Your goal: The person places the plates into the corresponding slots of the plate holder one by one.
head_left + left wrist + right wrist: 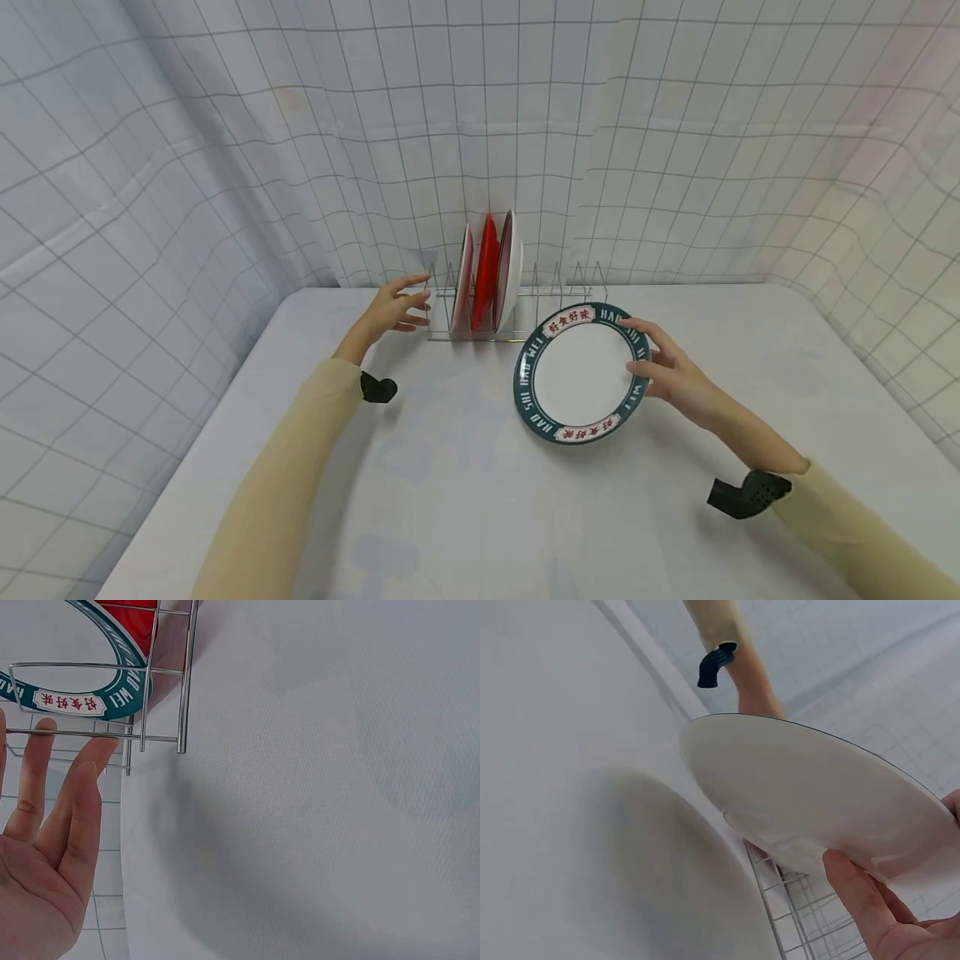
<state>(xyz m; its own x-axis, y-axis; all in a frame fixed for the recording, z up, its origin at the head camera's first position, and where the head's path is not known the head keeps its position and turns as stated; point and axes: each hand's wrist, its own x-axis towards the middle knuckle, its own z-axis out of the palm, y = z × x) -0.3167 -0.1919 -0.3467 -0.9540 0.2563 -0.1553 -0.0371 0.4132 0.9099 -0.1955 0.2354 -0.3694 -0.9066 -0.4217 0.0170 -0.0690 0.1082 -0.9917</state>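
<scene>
My right hand (675, 379) pinches the right rim of a white plate (583, 375) with a dark green band and red lettering. Its fingers reach under the plate's pale underside (802, 787), which tilts above the table in the right wrist view. A wire dish rack (555, 292) stands at the back, just behind the plate. At the rack's left end is my left hand (386, 312), fingers extended, fingertips right at the end wires. Upright in the rack stand a green-rimmed plate (127, 690), a red plate (487, 267) and a white plate (513, 275).
The white table (465, 483) spreads in front of the rack. A grid-patterned white curtain (525, 125) hangs behind it and along both sides. Small black devices (750, 493) sit at both wrists. The rack's right part shows bare wire slots.
</scene>
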